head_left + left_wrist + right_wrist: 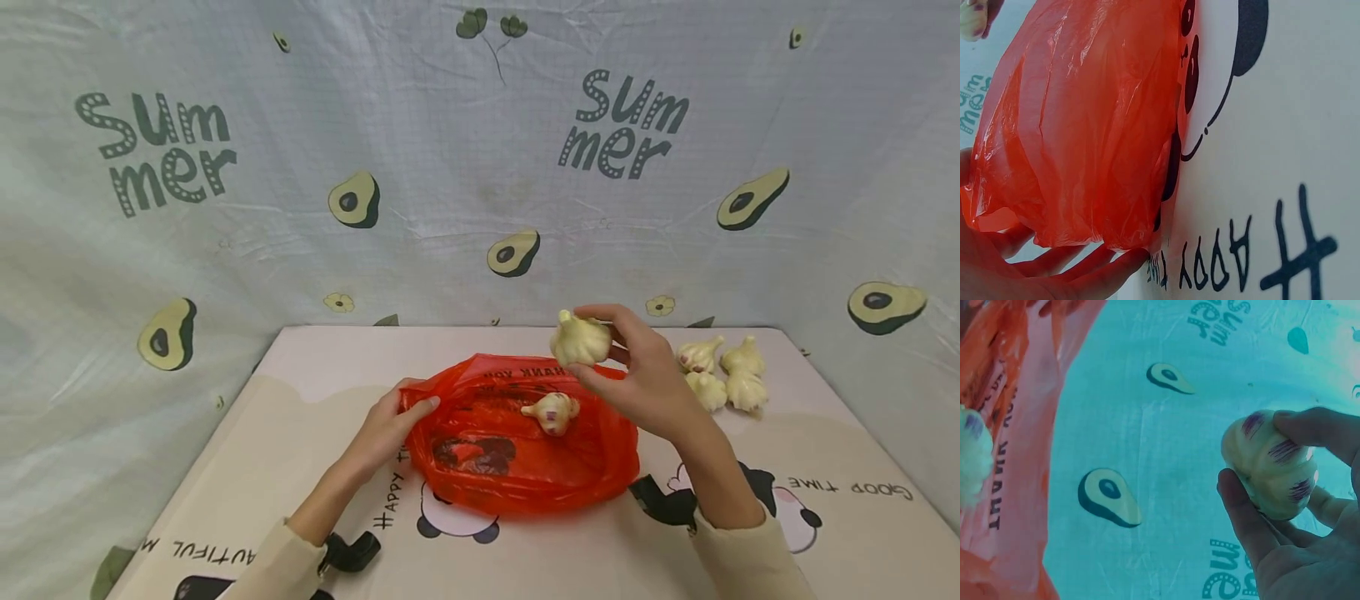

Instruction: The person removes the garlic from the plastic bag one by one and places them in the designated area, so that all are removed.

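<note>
A red plastic bag (517,492) lies on the table with its mouth spread wide. One garlic bulb (553,413) with purple marks rests inside it. My left hand (390,429) pinches the bag's left rim, thumb over the edge; in the left wrist view its fingers (1094,275) lie along the outside of the red film. Above the bag's far right rim, my right hand (637,375) holds another garlic bulb (581,338) between thumb and fingers. Purple streaks on this held bulb (1272,462) show in the right wrist view.
Several garlic bulbs (705,390) sit grouped at the table's right rear, beyond my right forearm. The table (315,367) has a printed cover with pandas and lettering. A hanging cloth (420,275) with avocado prints stands behind and at the sides.
</note>
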The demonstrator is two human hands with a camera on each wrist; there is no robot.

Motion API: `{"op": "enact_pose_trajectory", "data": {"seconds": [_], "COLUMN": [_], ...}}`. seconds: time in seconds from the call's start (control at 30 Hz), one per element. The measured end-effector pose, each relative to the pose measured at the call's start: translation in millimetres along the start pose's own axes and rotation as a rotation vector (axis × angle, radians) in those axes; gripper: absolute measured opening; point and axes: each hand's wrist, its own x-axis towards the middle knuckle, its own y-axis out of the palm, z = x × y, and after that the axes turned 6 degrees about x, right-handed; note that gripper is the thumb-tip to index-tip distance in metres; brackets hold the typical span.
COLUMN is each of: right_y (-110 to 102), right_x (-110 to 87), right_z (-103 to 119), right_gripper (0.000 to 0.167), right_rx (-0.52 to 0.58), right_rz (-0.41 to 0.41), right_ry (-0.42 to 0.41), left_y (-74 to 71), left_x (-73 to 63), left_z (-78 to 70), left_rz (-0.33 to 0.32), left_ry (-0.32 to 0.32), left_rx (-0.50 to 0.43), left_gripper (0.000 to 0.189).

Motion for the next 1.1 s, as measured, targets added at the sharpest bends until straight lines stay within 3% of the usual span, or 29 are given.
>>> {"op": "enact_pose_trajectory", "data": {"seconds": [0.13,0.5,0.77,1.1], "right_y": [-10,-36,-59,-83], "right_x": [-4.6,-22.1,-37.0,-59.3], "right_z": [-3,-22,-46,-82], "right_gripper": [0.061,0.065,0.065,0.058], "right_rx": [-0.001,-0.043,-0.078,-0.134], "right_rz": [-0.034,-0.127,-0.171,-0.136], "right_ry": [0.030,0.016,0.097,0.182], "left_y": [1.2,0.4,0.2,0.2], "left_x": [-1.1,-2.8,-3.3,-1.6], "left_z": [-0.4,-0.8,0.7,-1.6], "left_rz": [0.000,0.013,0.001,0.004], "left_ry": [-0.005,-0.002,-0.003,-0.002], "left_rx": [-0.003,-0.015,-0.022,-0.021], "left_gripper": [0.042,0.043,0.043,0.043]}}
